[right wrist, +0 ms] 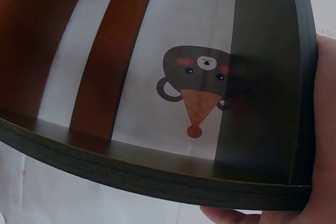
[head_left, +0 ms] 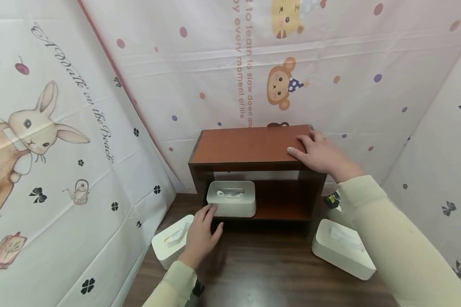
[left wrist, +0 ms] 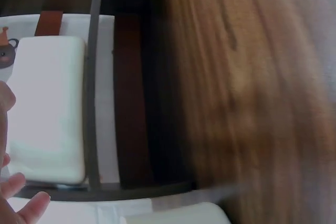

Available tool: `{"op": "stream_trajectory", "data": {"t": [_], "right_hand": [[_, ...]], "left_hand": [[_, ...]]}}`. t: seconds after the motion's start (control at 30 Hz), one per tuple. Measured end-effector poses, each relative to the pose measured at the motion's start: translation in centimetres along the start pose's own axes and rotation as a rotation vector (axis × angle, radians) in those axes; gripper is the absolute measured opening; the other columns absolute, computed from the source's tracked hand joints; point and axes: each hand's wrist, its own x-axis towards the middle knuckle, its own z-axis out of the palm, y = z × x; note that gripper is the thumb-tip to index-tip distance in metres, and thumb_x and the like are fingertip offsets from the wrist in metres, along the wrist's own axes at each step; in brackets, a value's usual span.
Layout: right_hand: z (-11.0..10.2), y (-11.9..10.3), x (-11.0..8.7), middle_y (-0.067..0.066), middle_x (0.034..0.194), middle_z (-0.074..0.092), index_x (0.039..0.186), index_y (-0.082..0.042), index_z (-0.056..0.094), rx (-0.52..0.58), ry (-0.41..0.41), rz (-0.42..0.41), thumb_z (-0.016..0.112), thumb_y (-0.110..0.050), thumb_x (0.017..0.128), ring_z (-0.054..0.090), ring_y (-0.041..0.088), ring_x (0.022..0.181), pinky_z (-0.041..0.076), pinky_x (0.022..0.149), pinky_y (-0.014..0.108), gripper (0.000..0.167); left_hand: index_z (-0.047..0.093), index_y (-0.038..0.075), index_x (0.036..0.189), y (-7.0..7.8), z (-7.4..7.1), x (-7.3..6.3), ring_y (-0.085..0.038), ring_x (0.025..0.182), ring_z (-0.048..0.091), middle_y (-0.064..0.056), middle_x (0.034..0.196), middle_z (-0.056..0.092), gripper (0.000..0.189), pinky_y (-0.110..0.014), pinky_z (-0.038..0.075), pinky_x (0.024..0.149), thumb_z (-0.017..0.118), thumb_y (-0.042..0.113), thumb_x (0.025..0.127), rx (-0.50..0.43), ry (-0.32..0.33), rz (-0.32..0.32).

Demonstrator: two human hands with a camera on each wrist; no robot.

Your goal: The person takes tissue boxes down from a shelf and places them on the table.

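Observation:
A white tissue box, a tissue showing in its top slot, sits on the left part of the brown wooden shelf's lower board. My left hand is at this box's front left corner, fingertips at its edge and thumb held apart. In the left wrist view, the fingers appear beside the box's end; whether they touch it I cannot tell. My right hand grips the shelf's top right corner, thumb on the top. The right wrist view shows fingers outside the side panel.
Another tissue box stands on the dark wood floor left of the shelf. A third box lies to the right, with a further white object partly hidden behind my sleeve. Printed cloth walls surround the space.

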Motion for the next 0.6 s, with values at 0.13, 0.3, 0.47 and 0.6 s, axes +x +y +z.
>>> {"op": "stream_trajectory", "data": {"t": [0.13, 0.3, 0.47, 0.6], "right_hand": [[0.2, 0.0, -0.2, 0.036, 0.174, 0.014, 0.171, -0.006, 0.035, -0.006, -0.001, -0.001, 0.037, -0.082, 0.105, 0.022, 0.065, 0.153, 0.026, 0.12, 0.079, 0.101], [0.2, 0.1, -0.1, 0.037, 0.174, 0.015, 0.17, -0.005, 0.035, 0.003, 0.01, -0.009, 0.037, -0.081, 0.106, 0.023, 0.066, 0.152, 0.026, 0.119, 0.079, 0.099], [0.3, 0.1, 0.1, 0.036, 0.174, 0.016, 0.171, -0.005, 0.035, 0.004, 0.017, -0.011, 0.036, -0.081, 0.106, 0.024, 0.066, 0.152, 0.026, 0.12, 0.078, 0.1], [0.4, 0.1, 0.2, 0.036, 0.174, 0.017, 0.171, -0.006, 0.035, 0.001, 0.022, -0.009, 0.036, -0.082, 0.105, 0.025, 0.064, 0.152, 0.026, 0.12, 0.078, 0.1]], "left_hand": [[0.063, 0.011, 0.153, 0.8, -0.1, 1.4, -0.039, 0.138, 0.058, -0.017, 0.153, 0.059, 0.063, -0.057, 0.057, 0.104, 0.084, 0.03, 0.096, 0.013, -0.014, -0.003], [0.061, 0.01, 0.155, 1.5, -0.4, 4.0, -0.042, 0.138, 0.055, -0.02, 0.153, 0.055, 0.073, -0.061, 0.055, 0.104, 0.089, 0.034, 0.093, 0.028, -0.007, 0.015], [0.054, 0.011, 0.161, 1.6, -0.7, 6.3, -0.041, 0.143, 0.051, -0.019, 0.161, 0.047, 0.094, -0.06, 0.059, 0.097, 0.095, 0.05, 0.085, 0.082, -0.061, 0.008], [0.05, 0.014, 0.163, 1.6, -0.8, 7.5, -0.04, 0.146, 0.048, -0.02, 0.165, 0.042, 0.105, -0.059, 0.059, 0.093, 0.093, 0.064, 0.081, 0.126, -0.101, 0.005]]}}
